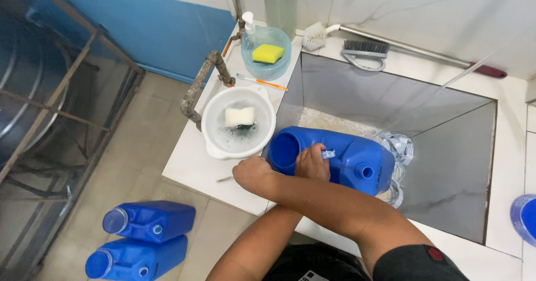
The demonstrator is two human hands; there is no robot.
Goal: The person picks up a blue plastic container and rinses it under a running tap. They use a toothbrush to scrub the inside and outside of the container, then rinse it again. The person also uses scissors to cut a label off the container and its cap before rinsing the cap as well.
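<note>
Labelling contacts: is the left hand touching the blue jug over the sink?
Touching. Head view shows the left hand pressed on the blue jug, no gap visible.

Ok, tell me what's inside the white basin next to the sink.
The white basin holds soapy, foamy water with a white sponge floating on it. Something dark green peeks out beneath the sponge; most of it is covered, so I cannot tell what it is.

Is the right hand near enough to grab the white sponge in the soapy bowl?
Probably yes. The right hand sits beside the white bowl, which is open on top, and nothing lies between it and the sponge. The left hand rests on the blue jug.
</note>
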